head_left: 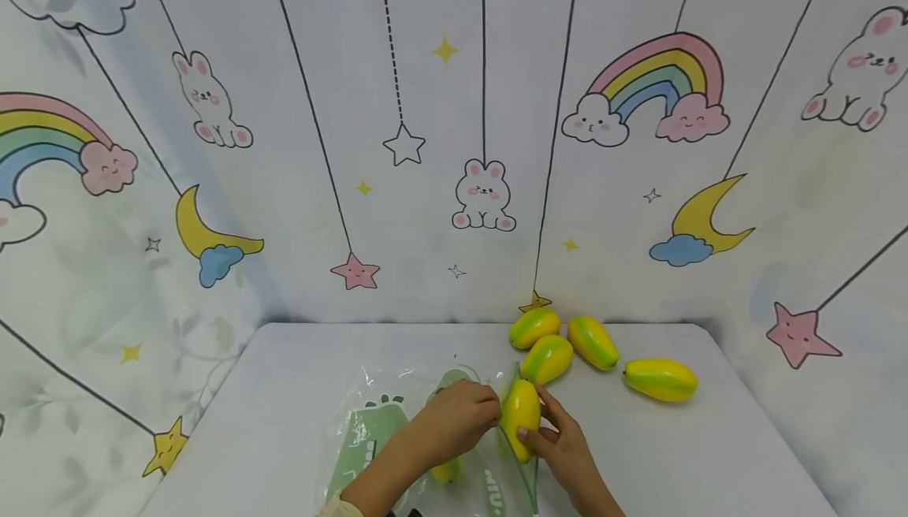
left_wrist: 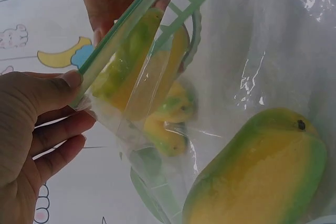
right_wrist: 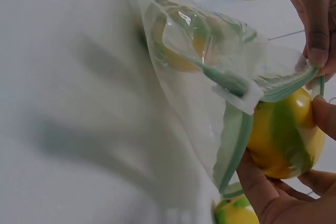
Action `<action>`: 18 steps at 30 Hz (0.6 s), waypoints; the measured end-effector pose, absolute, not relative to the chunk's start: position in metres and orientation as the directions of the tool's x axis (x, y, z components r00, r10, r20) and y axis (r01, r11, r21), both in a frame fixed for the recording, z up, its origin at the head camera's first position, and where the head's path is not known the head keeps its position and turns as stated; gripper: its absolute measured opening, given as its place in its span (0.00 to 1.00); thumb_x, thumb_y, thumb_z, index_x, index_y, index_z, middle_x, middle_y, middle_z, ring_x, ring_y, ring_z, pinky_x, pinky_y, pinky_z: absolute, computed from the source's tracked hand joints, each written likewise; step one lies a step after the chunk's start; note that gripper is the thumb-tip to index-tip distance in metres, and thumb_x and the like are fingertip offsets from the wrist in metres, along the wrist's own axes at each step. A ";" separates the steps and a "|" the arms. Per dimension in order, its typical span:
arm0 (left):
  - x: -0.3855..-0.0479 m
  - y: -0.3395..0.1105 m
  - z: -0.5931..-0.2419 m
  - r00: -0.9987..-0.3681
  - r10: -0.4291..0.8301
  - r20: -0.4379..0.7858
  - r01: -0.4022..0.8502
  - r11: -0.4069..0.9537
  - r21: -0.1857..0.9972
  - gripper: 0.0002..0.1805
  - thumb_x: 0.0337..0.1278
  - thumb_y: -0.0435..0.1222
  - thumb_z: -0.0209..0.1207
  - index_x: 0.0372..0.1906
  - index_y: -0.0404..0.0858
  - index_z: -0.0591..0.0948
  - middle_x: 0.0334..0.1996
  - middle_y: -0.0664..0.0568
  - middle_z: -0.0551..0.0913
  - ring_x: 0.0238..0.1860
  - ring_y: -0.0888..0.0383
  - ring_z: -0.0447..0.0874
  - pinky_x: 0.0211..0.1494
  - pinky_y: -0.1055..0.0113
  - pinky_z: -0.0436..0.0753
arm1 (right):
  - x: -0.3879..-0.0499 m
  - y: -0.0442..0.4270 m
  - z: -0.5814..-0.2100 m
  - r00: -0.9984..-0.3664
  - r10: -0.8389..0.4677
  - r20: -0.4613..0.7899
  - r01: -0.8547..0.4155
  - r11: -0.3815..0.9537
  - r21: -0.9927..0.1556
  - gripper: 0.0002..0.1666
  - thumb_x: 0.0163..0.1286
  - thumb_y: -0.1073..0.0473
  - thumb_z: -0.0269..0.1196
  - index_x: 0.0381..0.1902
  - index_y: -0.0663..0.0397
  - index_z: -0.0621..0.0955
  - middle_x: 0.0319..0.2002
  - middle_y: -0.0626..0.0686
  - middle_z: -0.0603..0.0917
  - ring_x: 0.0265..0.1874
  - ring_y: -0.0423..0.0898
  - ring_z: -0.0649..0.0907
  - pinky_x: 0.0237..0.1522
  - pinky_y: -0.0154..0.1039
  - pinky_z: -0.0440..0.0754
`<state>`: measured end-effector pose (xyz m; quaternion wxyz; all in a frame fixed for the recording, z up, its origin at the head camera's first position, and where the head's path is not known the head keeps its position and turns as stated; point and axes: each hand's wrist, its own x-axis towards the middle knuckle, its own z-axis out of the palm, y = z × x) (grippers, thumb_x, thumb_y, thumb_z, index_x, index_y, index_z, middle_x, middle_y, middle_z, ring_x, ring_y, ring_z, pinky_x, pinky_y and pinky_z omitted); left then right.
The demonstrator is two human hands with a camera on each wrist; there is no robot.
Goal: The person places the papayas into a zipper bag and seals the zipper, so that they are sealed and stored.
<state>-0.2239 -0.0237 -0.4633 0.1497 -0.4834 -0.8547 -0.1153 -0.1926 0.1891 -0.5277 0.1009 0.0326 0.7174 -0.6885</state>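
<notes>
A clear zip bag (head_left: 379,430) with green print and a green zip edge lies on the table, its mouth to the right. My left hand (head_left: 457,422) pinches the zip edge between thumb and fingers, seen close in the left wrist view. A yellow-green mango (head_left: 523,410) is gripped by my right hand (head_left: 563,442) at the bag's mouth. In the right wrist view that mango (right_wrist: 286,135) is partly between the green zip edges, beside a white slider (right_wrist: 254,98). Inside the bag lies another mango (left_wrist: 257,171).
Several more mangoes lie beyond the right hand at the table's back right, among them a near one (head_left: 546,358) and one farther right (head_left: 661,380). A printed cloth wall (head_left: 426,210) rises behind the white table (head_left: 284,391).
</notes>
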 end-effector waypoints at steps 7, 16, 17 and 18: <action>-0.222 -0.023 -0.462 -0.499 0.796 0.342 0.858 0.508 0.070 0.03 0.61 0.37 0.64 0.38 0.46 0.86 0.39 0.61 0.85 0.41 0.67 0.82 0.50 0.77 0.78 | -0.193 0.184 -0.529 -0.969 -0.122 -0.213 0.205 0.072 -0.976 0.48 0.65 0.54 0.67 0.77 0.50 0.56 0.66 0.70 0.68 0.41 0.48 0.84 0.39 0.39 0.85; -0.218 -0.016 -0.464 -0.458 0.810 0.367 0.874 0.485 0.022 0.02 0.61 0.38 0.64 0.37 0.46 0.86 0.38 0.62 0.85 0.40 0.68 0.82 0.49 0.79 0.77 | -0.196 0.178 -0.538 -0.967 -0.163 -0.194 0.186 0.064 -0.980 0.46 0.67 0.53 0.66 0.75 0.48 0.55 0.67 0.71 0.67 0.45 0.50 0.84 0.40 0.40 0.85; -0.218 -0.016 -0.464 -0.454 0.810 0.371 0.875 0.483 0.017 0.02 0.60 0.38 0.65 0.36 0.46 0.86 0.38 0.62 0.85 0.40 0.68 0.82 0.49 0.79 0.77 | -0.196 0.178 -0.538 -0.967 -0.170 -0.191 0.183 0.066 -0.981 0.45 0.67 0.54 0.66 0.75 0.49 0.55 0.67 0.71 0.67 0.46 0.50 0.84 0.39 0.40 0.84; -0.218 -0.015 -0.465 -0.453 0.810 0.372 0.875 0.483 0.015 0.02 0.60 0.38 0.65 0.36 0.46 0.86 0.38 0.62 0.85 0.40 0.68 0.82 0.49 0.79 0.77 | -0.196 0.179 -0.539 -0.966 -0.177 -0.190 0.180 0.068 -0.981 0.45 0.68 0.55 0.65 0.75 0.50 0.55 0.67 0.71 0.67 0.46 0.50 0.84 0.39 0.40 0.84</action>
